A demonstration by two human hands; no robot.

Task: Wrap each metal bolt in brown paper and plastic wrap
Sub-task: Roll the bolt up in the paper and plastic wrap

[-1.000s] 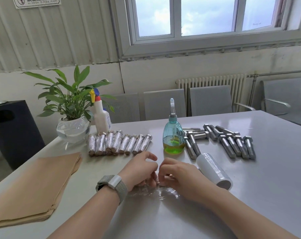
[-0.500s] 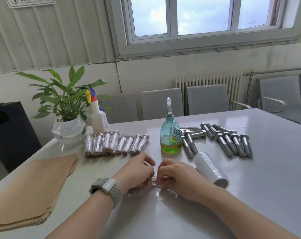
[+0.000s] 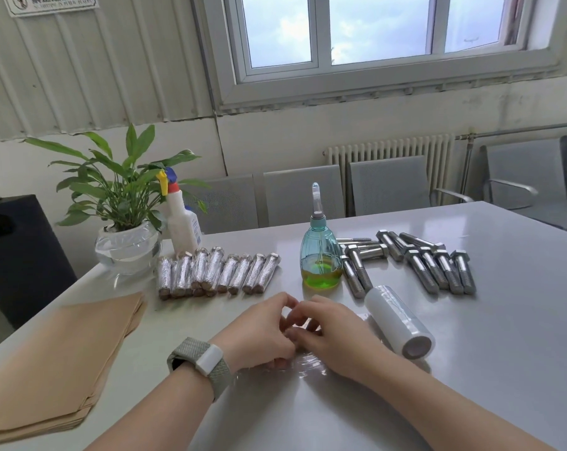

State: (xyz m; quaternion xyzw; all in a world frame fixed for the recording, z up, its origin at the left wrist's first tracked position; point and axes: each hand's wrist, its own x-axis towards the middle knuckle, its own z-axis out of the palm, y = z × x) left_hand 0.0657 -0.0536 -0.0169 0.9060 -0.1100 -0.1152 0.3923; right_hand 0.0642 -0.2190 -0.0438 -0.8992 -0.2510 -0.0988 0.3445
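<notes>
Done: wrapped row (image 3: 217, 273) at 11 o'clock.
Left: bare bolts (image 3: 438, 265) at 1 o'clock.
Grip: both hands — left (image 3: 262, 330), right (image 3: 334, 333) — curled over film (image 3: 308, 364); bolt hidden.

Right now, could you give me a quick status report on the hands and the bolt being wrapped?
Left hand and right hand both curled over the plastic wrap. Bolt hidden under fingers. Wrap roll beside right hand, not blocking.
</notes>
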